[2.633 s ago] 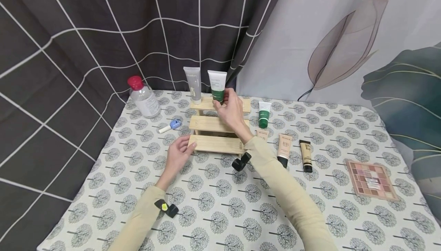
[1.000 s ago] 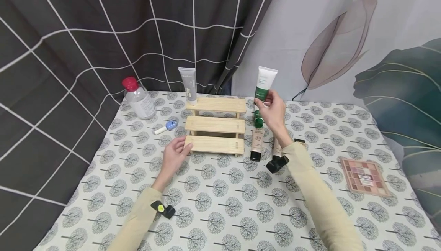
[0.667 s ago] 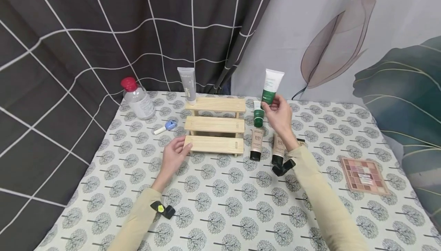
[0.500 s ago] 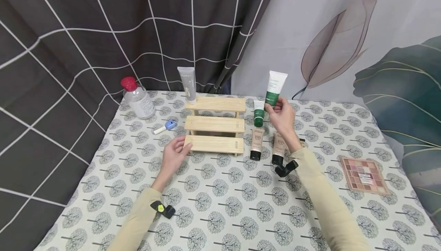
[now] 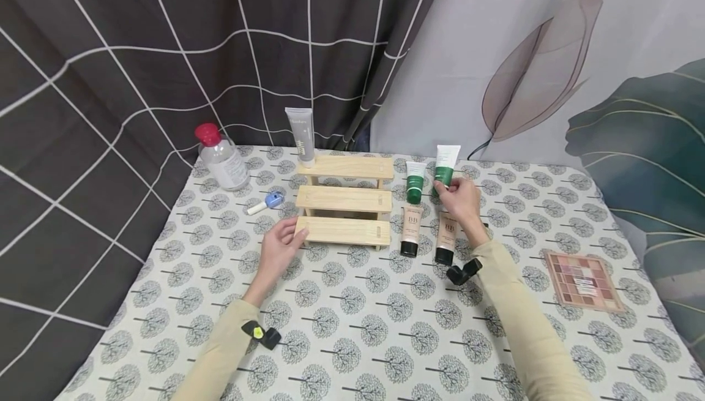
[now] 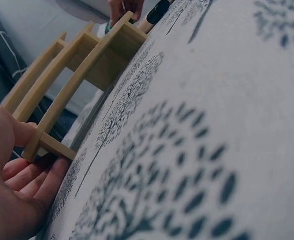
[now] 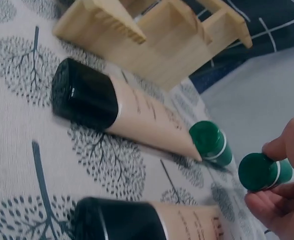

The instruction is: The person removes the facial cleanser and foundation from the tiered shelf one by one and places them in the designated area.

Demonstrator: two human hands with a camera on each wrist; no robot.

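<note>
My left hand (image 5: 281, 249) grips the left end of the lowest step of a three-step wooden rack (image 5: 343, 231), thumb on top and the other fingers beneath, as the left wrist view shows. A white and green squeeze tube (image 5: 447, 159) is pinched low down by my right hand (image 5: 462, 202), close over the table to the right of the rack. Its green cap (image 7: 257, 171) shows between thumb and fingers in the right wrist view. Just left of it lies a smaller white and green tube (image 5: 415, 182). A grey tube (image 5: 301, 134) stands upright on the top step's left end.
Two beige BB cream tubes (image 5: 410, 229) with black caps lie in front of the green ones. Farther right is an eyeshadow palette (image 5: 584, 281). Left of the rack are a red-capped clear bottle (image 5: 223, 159) and a small blue and white item (image 5: 265, 203). Curtains (image 5: 248, 70) hang behind.
My right hand has lifted the larger white and green tube off the top step, carried it right and lowered it beside the smaller one. My left hand has stayed on the rack.
</note>
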